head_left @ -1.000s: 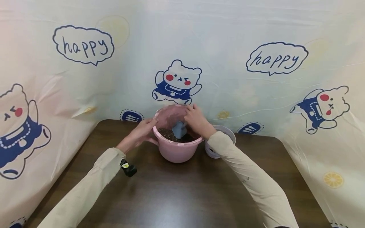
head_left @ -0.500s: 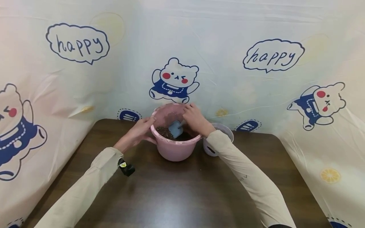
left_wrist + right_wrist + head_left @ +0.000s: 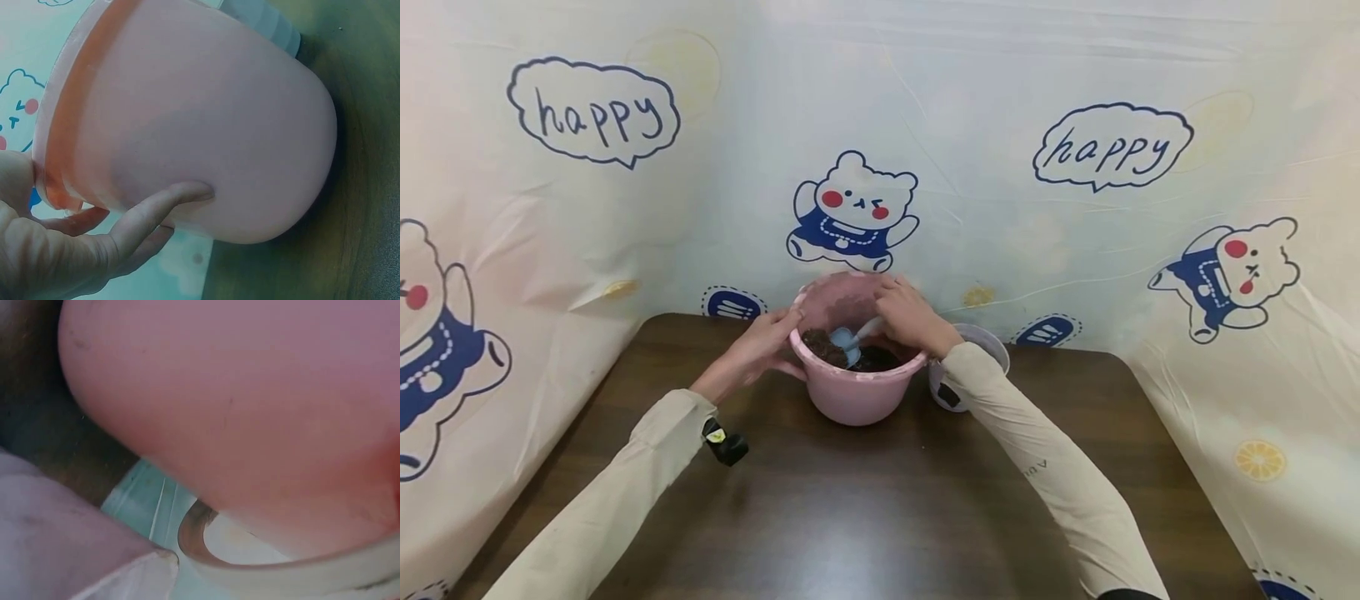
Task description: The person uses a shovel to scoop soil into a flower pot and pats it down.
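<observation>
A pink bucket (image 3: 857, 400) with dark soil (image 3: 822, 347) inside stands near the back of the table. My left hand (image 3: 760, 343) grips its left rim; in the left wrist view the thumb of that hand (image 3: 62, 250) lies against the outer wall of the bucket (image 3: 206, 112). Over the right rim reaches my right hand (image 3: 913, 317), which holds a small trowel by its pale handle. The blue trowel blade (image 3: 846, 342) sits in the soil, left of the middle. Only the bucket's outside (image 3: 237, 394) fills the right wrist view; the right hand's fingers are hidden there.
A whitish pot (image 3: 997, 346) stands right beside the bucket, partly covered by the right sleeve (image 3: 977, 367). Behind the dark wooden table (image 3: 850, 517) hangs a printed cloth (image 3: 970, 167). A black wrist device (image 3: 726, 443) hangs below the left cuff.
The trowel blade has moved left through the soil, its handle leaning flatter. Soil is heaped higher on the left side. The left hand keeps its grip; the whole view has shifted slightly.
</observation>
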